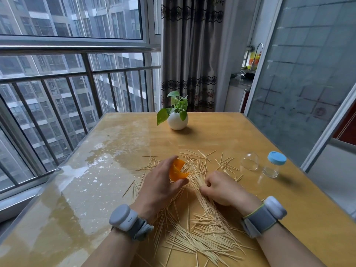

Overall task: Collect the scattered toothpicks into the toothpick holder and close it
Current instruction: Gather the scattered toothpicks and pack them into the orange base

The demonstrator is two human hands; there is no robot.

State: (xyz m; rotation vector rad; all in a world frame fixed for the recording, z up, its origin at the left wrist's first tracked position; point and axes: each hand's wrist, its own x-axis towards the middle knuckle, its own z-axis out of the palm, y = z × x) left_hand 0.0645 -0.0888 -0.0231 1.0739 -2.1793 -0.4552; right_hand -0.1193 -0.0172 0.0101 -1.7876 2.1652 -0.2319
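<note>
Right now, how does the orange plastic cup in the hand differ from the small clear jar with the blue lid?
The orange plastic cup is coloured; the small clear jar is see-through. The cup lies tipped in the left hand; the jar stands upright on the wooden table, untouched. The cup's mouth is open; the jar wears its blue lid. Both are small round containers.

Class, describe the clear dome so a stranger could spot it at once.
Find the wooden table, then its right side beyond the scattered toothpicks. Two clear items sit there: the clear dome is the capless one, left of the blue-lidded jar.
</note>
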